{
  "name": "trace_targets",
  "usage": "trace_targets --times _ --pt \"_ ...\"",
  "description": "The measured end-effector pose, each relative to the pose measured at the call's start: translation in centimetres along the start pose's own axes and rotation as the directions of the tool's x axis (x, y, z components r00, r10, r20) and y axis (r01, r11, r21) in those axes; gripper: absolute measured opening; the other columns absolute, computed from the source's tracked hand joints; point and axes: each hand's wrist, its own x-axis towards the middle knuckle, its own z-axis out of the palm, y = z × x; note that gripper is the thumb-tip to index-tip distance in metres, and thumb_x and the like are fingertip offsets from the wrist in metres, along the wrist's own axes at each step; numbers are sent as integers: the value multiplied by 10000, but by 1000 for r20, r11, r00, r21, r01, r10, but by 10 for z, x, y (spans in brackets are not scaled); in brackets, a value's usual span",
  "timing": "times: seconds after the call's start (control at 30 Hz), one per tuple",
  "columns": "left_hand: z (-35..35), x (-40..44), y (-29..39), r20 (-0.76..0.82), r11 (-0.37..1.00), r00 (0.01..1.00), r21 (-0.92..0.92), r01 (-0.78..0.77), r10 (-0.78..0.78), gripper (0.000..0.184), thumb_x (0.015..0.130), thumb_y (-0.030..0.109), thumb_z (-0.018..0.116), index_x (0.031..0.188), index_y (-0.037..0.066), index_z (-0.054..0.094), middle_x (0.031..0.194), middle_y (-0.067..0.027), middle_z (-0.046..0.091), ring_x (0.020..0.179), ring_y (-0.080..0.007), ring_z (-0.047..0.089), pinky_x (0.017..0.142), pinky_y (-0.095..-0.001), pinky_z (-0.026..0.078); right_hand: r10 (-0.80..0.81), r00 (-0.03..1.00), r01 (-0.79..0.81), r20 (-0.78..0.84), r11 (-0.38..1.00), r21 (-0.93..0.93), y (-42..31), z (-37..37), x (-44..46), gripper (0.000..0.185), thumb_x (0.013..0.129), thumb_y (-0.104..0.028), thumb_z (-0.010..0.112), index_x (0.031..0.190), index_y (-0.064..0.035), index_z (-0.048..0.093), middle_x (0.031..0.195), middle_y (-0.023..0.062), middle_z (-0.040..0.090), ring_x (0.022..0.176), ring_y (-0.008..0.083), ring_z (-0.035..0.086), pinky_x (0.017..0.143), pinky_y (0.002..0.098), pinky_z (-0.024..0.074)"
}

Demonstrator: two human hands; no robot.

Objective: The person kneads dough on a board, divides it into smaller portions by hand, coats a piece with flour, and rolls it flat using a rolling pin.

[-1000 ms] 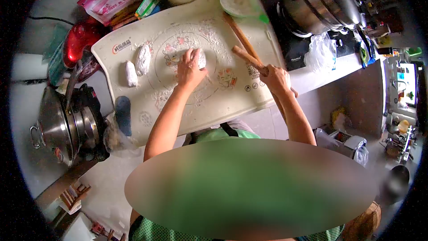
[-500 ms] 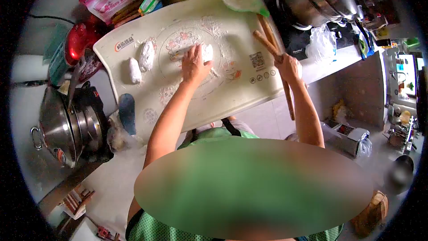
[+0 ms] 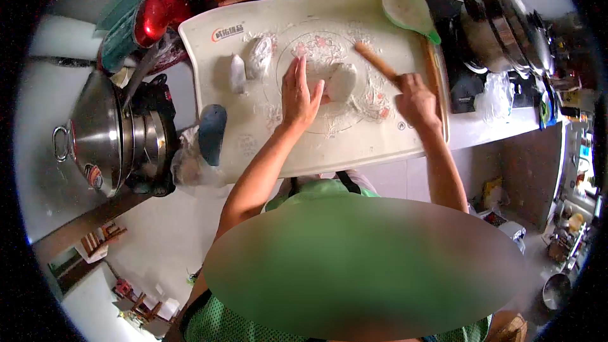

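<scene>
On the floured cream dough board, a flattened piece of white dough lies near the middle of the printed circle. Just left of it is my left hand, fingers straight and thumb apart, holding nothing. My right hand grips a wooden rolling pin near its middle; the far end points up and left, above the dough's right side. Further left lie two more floured dough pieces, a thicker one and a slimmer one.
A second rolling pin lies along the board's right edge, below a green-handled scoop holding flour. At the lower left is a dark blue scraper-like piece. Steel pots stand left and right.
My left hand has come off the dough and now sits beside it, opened. My right hand has brought one rolling pin away from the other, inward over the board. The view has shifted.
</scene>
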Motion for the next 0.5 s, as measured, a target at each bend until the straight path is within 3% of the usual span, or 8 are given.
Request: trace_targets --times 0.03,0.1,0.23,0.3,0.33,0.4,0.43,0.5 --pt "-6 10 2 4 1000 1000 -2 -12 12 627 846 227 593 1351 -23 317 1348 -223 371 1264 -352 340 1062 -451 262 -51 997 52 64 999 -6 -32 -7 5 345 770 -190 555 1077 -56 471 1065 131 513 818 314 615 684 429 529" --pt "-9 27 0 62 995 997 86 -59 53 626 851 250 585 1349 -22 321 1356 -213 372 1277 -351 327 1066 -460 251 -271 959 279 -82 955 103 -63 13 17 241 806 -161 532 1033 -84 506 1014 116 516 922 289 571 784 406 494" --pt "9 16 -13 268 973 957 166 -157 109 635 848 306 577 1342 -19 346 1360 -181 399 1318 -336 284 1079 -509 192 -265 963 270 -57 957 110 -88 33 19 282 825 -210 564 1093 -127 536 1008 109 533 945 298 537 874 440 433" --pt "9 4 -16 374 960 918 183 -211 131 635 839 305 584 1340 -13 361 1360 -173 407 1336 -320 262 1086 -537 144 -250 933 266 -258 964 30 -81 41 9 354 828 -253 584 1152 -121 530 1077 101 549 1048 292 503 979 491 334" --pt "9 0 -13 379 963 916 172 -208 130 635 839 305 584 1340 -13 361 1360 -173 407 1336 -320 262 1086 -537 144 -246 937 259 -248 965 25 -78 42 6 354 828 -253 584 1152 -121 530 1077 101 549 1048 292 503 979 491 334" --pt "9 -9 -10 324 956 941 231 -179 98 642 832 307 590 1346 -1 361 1368 -158 403 1341 -311 255 1090 -535 130 -125 924 156 -360 986 57 -77 45 -4 426 842 -294 573 1215 -100 505 1190 100 534 1154 288 454 1039 534 226" --pt "11 -12 -8 296 959 952 240 -150 74 637 828 310 589 1344 8 370 1375 -145 397 1340 -295 263 1089 -540 122 -95 949 115 -299 992 51 -77 49 -8 533 848 -354 557 1293 -82 446 1307 103 472 1235 284 401 1061 524 191" --pt "13 -12 -10 315 963 947 228 -146 69 632 830 312 584 1343 9 373 1380 -137 393 1337 -285 269 1090 -534 124 -69 961 79 -268 997 24 -79 55 -14 654 852 -432 518 1362 -56 356 1382 132 392 1276 287 354 1066 505 196"
